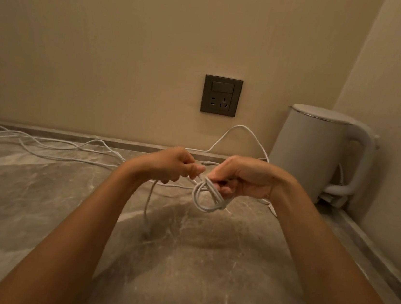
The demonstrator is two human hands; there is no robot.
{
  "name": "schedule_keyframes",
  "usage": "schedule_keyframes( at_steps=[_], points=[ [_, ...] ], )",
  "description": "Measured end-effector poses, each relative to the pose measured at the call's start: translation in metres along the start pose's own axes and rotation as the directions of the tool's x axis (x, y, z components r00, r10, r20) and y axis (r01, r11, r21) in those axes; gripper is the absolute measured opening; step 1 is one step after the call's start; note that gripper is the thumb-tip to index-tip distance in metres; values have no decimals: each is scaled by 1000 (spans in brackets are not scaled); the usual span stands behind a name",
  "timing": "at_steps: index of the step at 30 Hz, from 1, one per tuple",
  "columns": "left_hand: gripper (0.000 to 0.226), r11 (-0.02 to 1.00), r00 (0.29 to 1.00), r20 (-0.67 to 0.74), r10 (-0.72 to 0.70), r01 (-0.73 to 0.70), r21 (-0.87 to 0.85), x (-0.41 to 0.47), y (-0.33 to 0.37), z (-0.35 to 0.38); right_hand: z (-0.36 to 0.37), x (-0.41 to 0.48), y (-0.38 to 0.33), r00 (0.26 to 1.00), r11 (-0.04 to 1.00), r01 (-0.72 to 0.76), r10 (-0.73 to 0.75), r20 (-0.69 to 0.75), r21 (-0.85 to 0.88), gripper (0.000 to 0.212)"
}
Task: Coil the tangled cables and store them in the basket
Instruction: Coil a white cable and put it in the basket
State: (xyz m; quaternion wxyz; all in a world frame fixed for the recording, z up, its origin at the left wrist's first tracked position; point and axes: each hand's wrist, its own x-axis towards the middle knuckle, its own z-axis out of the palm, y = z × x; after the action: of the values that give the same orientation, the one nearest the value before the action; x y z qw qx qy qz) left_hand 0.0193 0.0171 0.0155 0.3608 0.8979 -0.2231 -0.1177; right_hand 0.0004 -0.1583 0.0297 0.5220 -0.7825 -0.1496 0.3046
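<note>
Two hands, one left hand (170, 164) and one right hand (244, 176), are showing over one marble counter (36, 207), where one small coil (210, 199) of white cable, one white kettle (313, 150) and one dark wall socket (221, 95) are sitting in view — the loose cables (50, 151) are lying too tangled to count.

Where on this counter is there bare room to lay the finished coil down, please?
The counter is bare between the forearms, below the coil, and at the front left, nearer than the loose cables. It is crowded along the back left with those cables and in the right corner by the kettle.
</note>
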Motion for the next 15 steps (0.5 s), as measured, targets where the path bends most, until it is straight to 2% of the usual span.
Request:
schedule_keyframes(
  at_steps=[4,8,11,13,15],
  points=[
    [32,1000,998,-60,21,-20,23,-1,12,-5,8,7,-3,973,987,-90,59,-223,-131,34],
    [31,999,995,-97,33,-36,-32,0,20,-6,9,10,-6,917,981,-64,-16,-398,-185,31],
    [34,984,993,-111,49,-67,-165,-3,22,-5,9,11,-7,865,995,33,-74,-497,-91,31],
    [36,948,992,-103,70,-98,-304,-5,24,-5,7,13,-6,819,990,142,-107,-564,19,31],
    [34,921,992,-87,90,-116,-371,-7,26,-6,5,16,-6,770,959,255,-122,-627,127,30]
  ],
)
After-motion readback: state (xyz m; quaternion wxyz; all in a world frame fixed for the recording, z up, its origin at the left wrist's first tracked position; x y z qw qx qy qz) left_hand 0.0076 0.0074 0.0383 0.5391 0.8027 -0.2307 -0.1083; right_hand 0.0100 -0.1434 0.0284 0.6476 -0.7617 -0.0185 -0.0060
